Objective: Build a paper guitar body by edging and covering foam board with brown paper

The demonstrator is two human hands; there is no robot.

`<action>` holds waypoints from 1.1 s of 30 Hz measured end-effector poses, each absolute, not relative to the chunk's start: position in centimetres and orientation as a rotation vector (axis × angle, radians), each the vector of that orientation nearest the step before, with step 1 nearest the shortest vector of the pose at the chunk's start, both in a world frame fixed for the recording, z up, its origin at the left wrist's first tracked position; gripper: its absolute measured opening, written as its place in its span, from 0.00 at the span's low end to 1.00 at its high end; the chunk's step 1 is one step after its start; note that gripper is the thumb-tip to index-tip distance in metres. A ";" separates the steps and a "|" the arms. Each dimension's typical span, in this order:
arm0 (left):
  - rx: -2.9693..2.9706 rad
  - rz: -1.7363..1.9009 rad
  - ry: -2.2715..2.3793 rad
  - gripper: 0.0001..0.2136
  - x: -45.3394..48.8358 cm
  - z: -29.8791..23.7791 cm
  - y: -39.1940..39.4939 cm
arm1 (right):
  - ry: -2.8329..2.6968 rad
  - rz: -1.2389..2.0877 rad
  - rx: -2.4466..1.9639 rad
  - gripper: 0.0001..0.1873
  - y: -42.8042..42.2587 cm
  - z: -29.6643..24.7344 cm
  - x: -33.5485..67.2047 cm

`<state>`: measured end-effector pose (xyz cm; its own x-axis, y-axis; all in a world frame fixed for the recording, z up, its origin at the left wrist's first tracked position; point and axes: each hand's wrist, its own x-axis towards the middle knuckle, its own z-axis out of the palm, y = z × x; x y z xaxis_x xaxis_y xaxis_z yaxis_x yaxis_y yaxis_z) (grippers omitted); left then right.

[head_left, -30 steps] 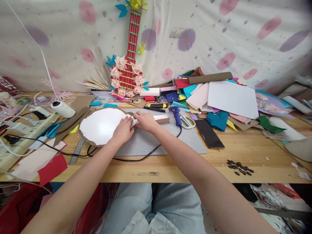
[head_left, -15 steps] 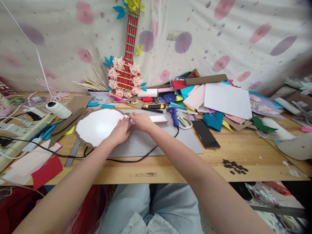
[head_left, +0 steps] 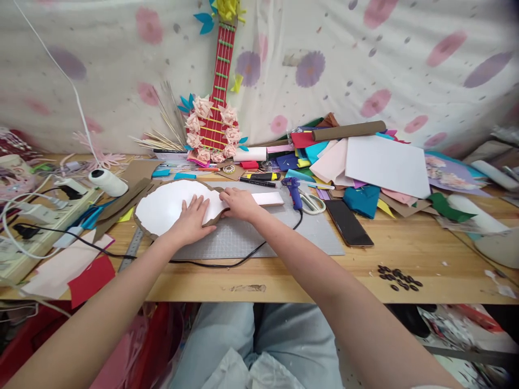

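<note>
A guitar-shaped cutout (head_left: 166, 208) with a white face and a brown rim lies on the desk, partly over a grey cutting mat (head_left: 243, 240). Its white neck (head_left: 267, 199) points right. My left hand (head_left: 194, 219) rests on the body's right part, fingers spread flat. At the joint of body and neck, my right hand (head_left: 239, 204) is closed around the piece's edge, fingertips curled at the brown rim. The hand hides part of the joint. Just right of the neck lies a blue glue gun (head_left: 293, 193), its black cord crossing the mat.
A decorated red paper guitar (head_left: 217, 119) leans on the curtain behind. Scissors (head_left: 314, 204), a phone (head_left: 348, 222) and dark beads (head_left: 399, 278) lie to the right. Coloured sheets (head_left: 385, 165) pile at the back right. A power strip (head_left: 44, 232) and a thread spool (head_left: 108, 182) stand left.
My left hand has shifted left from the joint onto the body and its fingers have spread. My right hand stays at the joint. The whole view has moved slightly.
</note>
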<state>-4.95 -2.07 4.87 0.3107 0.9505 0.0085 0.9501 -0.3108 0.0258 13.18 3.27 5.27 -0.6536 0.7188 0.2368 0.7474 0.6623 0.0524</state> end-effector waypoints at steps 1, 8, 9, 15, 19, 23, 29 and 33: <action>2.547 0.035 1.806 0.36 -5.2 4.7 -2.0 | -2.684 -0.212 -1.197 0.26 3.3 5.3 13.1; 2.580 0.153 1.811 0.35 -4.9 4.0 -1.8 | -2.694 -0.218 -1.223 0.27 3.3 5.4 12.8; 2.582 0.181 1.826 0.35 -4.8 3.9 -1.9 | -2.695 -0.211 -1.221 0.27 3.2 5.5 12.9; 2.538 0.307 1.858 0.36 -4.6 3.9 -2.2 | -2.715 -0.167 -1.229 0.28 2.9 5.7 13.1; 2.560 0.233 1.799 0.36 -4.7 4.2 -2.0 | -2.694 -0.173 -1.261 0.27 2.9 5.6 12.9; 2.549 0.204 1.829 0.36 -4.7 4.3 -1.8 | -2.660 -0.160 -1.265 0.27 2.7 5.4 13.0; 2.487 0.375 1.896 0.35 -4.4 4.4 -2.0 | -2.549 -0.124 -1.186 0.21 2.6 5.2 15.7; 2.384 0.543 2.023 0.32 -3.8 3.9 -2.0 | -2.357 -0.172 -1.210 0.16 2.2 4.8 19.6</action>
<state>-3.81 -2.04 3.88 0.1286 0.9521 0.2774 0.9630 -0.1867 0.1943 19.55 2.19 4.83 -0.4925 0.7322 0.4705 0.7926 0.6007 -0.1050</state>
